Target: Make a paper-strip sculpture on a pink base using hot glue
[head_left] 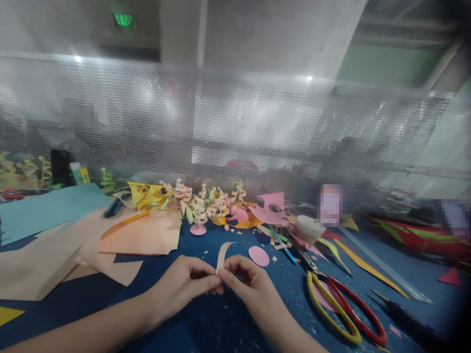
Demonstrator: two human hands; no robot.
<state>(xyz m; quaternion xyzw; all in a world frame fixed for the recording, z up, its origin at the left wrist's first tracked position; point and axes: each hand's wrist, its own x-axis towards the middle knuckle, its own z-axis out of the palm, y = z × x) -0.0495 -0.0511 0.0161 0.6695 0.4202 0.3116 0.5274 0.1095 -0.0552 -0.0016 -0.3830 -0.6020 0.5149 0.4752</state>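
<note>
A curved, cream-coloured paper strip (222,253) stands up between the fingertips of both hands. My left hand (193,280) pinches its lower end from the left. From the right, my right hand (245,279) pinches the same end, thumb and fingers pressed together and touching the left fingertips. The lower end is hidden by the fingers. Just beyond my right hand a pink paper disc (259,256) lies flat on the blue table (206,323). Behind the hands stand several curled-paper figures (199,211), the nearest on a pink round base.
Scissors (331,294) with yellow and red handles lie at right, near a dark pointed tool (405,314) and a clear ruler (386,267). Peach sheets (143,238) and a light-blue sheet (47,211) spread at left. A white roll (309,229) sits behind the scissors.
</note>
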